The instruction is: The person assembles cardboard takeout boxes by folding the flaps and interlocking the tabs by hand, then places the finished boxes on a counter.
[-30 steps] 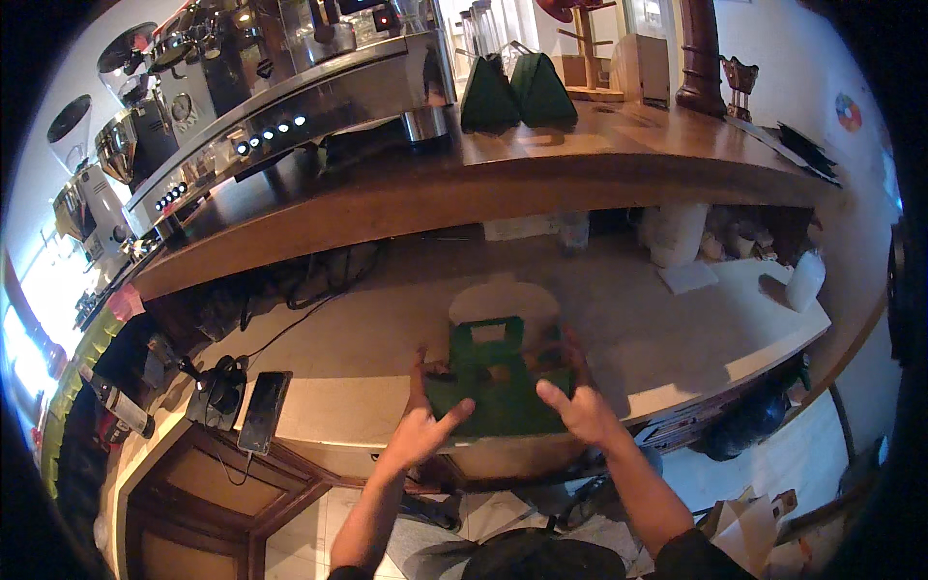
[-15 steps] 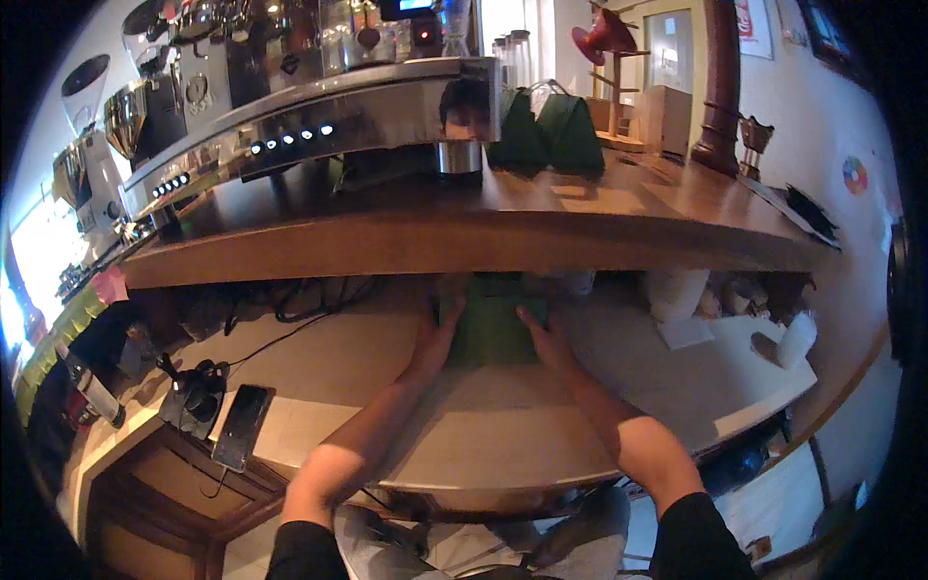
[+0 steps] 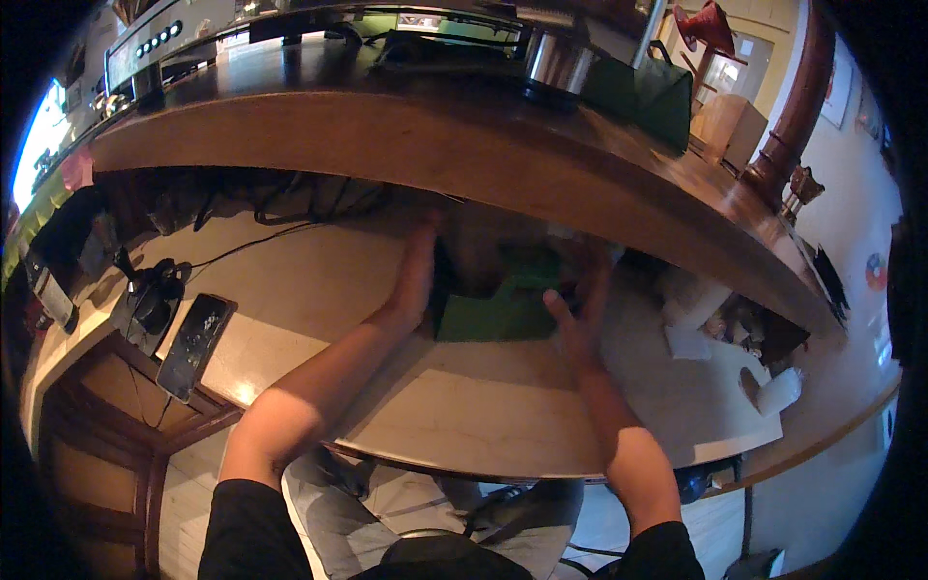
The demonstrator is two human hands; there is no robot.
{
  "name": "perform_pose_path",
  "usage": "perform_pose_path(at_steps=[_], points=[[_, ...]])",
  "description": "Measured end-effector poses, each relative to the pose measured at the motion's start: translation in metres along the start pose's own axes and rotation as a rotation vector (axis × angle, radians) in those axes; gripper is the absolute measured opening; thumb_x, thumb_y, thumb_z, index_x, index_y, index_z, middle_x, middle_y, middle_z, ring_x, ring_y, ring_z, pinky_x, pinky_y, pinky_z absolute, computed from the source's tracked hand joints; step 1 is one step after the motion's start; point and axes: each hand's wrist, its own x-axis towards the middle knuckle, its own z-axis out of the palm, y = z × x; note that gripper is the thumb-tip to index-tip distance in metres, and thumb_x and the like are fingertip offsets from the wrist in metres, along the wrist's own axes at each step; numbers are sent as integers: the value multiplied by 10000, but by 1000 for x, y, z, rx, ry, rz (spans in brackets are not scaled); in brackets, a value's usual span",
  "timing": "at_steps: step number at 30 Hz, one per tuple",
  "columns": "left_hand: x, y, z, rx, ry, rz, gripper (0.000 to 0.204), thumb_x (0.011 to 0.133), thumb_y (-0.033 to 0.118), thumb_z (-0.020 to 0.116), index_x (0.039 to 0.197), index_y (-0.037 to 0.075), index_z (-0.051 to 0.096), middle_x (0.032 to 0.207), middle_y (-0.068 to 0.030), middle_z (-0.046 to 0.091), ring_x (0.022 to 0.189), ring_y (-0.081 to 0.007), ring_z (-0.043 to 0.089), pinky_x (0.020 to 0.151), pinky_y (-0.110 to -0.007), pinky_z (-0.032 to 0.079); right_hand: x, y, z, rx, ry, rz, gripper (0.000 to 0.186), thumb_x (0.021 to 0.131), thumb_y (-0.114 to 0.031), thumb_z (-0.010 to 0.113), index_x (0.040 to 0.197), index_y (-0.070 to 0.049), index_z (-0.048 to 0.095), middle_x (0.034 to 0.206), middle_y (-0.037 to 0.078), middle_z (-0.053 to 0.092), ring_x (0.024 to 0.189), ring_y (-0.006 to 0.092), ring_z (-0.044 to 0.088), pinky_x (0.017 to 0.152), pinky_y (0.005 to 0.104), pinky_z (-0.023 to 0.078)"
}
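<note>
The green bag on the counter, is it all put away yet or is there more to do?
Almost. The green bag already sits far back on the pale counter, partly under the wooden shelf. Both hands are on it: the left hand flat against its left side, the right hand at its right edge. Its front half is out in the open, so a bit more pushing seems to be left, then letting go.

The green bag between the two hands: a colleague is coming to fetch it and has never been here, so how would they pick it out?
Find the long brown wooden bar top; beneath its overhang runs a pale lower counter. There the green bag sits between the left hand and right hand, partly in shadow. Unlike the other green bags up on the bar top, it sits low.
</note>
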Motion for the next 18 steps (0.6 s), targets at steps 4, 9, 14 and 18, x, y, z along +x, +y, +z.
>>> perform_pose_path(at_steps=[4,9,14,18], points=[[-13,4,10,423,28,65,662,1063,487,523,1491,-14,461,1458,-136,537,1354,-245,477,1160,-350,347,-8,-6,-8,-157,-105,-81,935,843,-321,845,1566,-36,324,1523,148,418,1411,293,408,1160,425,353],[-20,4,20,399,208,128,605,1041,433,597,1433,-19,508,1336,-117,614,1216,-188,552,1062,-329,429,-5,-34,0,-186,-203,7,661,885,-335,810,1424,-53,550,1330,139,601,1257,240,549,1055,375,443],[-24,22,15,384,68,61,717,954,435,706,1448,-42,499,1380,-166,572,1254,-244,533,1061,-344,432,-5,-37,5,-183,-217,79,488,918,-290,781,1335,-74,650,1176,112,687,1123,220,628,1009,346,474],[-23,38,26,469,39,-54,876,881,495,771,1490,-60,474,1392,-198,575,1285,-298,542,1077,-359,439,-6,-34,1,-161,-185,60,499,915,-269,784,1351,-69,645,1174,111,701,1109,209,637,994,340,485]])
